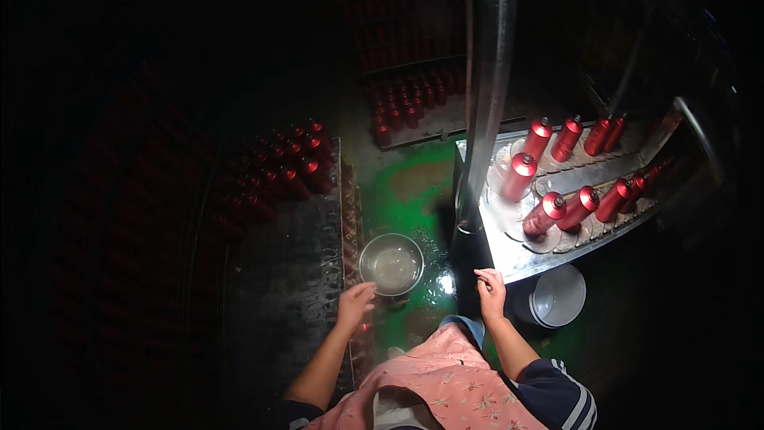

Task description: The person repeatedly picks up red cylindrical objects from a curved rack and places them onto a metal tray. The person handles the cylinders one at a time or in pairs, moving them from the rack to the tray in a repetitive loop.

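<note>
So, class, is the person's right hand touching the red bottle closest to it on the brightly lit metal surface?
Apart: the head view plainly shows bare, bright metal surface between the right hand and that red bottle.

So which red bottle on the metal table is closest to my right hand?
The leftmost bottle in the row along the table's near edge; the others stand farther back or farther right from your right hand.

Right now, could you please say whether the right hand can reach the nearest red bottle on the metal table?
Probably yes: the right hand looks empty near the metal table, with nothing standing between it and the nearest red bottle.
</note>
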Available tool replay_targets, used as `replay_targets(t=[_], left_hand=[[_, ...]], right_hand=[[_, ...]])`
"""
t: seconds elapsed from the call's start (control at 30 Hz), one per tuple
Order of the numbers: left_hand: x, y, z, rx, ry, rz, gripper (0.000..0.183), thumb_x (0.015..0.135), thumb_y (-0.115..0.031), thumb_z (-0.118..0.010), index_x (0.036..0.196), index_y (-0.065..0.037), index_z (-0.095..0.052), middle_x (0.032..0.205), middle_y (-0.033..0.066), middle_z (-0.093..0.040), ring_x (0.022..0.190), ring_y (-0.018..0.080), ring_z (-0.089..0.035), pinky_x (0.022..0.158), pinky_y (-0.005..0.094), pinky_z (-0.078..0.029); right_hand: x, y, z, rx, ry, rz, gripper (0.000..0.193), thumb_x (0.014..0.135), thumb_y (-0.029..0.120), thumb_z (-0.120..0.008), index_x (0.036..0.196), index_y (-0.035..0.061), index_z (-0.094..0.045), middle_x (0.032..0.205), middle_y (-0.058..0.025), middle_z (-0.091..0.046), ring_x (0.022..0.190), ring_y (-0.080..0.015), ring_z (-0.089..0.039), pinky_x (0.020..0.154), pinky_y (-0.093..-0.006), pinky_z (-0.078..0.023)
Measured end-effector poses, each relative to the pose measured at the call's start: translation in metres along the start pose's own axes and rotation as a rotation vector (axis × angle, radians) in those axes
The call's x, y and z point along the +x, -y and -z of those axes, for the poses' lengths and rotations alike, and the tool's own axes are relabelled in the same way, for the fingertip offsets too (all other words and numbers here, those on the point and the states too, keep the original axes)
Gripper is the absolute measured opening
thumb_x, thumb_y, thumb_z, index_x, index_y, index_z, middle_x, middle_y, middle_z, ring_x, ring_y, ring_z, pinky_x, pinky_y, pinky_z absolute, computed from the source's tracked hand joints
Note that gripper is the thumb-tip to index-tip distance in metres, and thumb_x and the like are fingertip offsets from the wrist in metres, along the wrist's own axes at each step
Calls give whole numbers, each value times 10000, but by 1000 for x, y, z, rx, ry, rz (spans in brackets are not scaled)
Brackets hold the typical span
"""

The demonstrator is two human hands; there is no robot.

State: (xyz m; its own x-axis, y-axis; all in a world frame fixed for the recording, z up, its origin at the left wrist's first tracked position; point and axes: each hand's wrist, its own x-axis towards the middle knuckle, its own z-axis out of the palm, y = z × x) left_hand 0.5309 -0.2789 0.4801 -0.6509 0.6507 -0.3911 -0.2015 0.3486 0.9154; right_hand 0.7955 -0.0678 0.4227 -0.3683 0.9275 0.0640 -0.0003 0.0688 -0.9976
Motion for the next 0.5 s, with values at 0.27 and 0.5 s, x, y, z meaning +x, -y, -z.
replay_targets(t=[0.27, 0.5], left_hand=[[9, 51, 225, -198, -521, -17, 308, 926, -208, -645, 1202, -70, -659, 1059, 13, -663, 917, 102, -603, 665, 260, -550], [79, 27, 351, 21, -757, -27, 377, 909, -168, -651, 1280, -112, -614, 1246, 82, -603, 1009, 143, -599, 781, 290, -511]], right_hand=[[62, 25, -217, -313, 518, 328, 340, 799, -40, -639, 1101, 107, -692, 1072, -75, -555, 993, -194, -585, 826, -289, -489], [175, 23, -431, -573, 677, 424, 494, 776, 159, -742, 1251, 237, -632, 1312, -155, -478, 1200, -345, -457, 1012, -415, -425]])
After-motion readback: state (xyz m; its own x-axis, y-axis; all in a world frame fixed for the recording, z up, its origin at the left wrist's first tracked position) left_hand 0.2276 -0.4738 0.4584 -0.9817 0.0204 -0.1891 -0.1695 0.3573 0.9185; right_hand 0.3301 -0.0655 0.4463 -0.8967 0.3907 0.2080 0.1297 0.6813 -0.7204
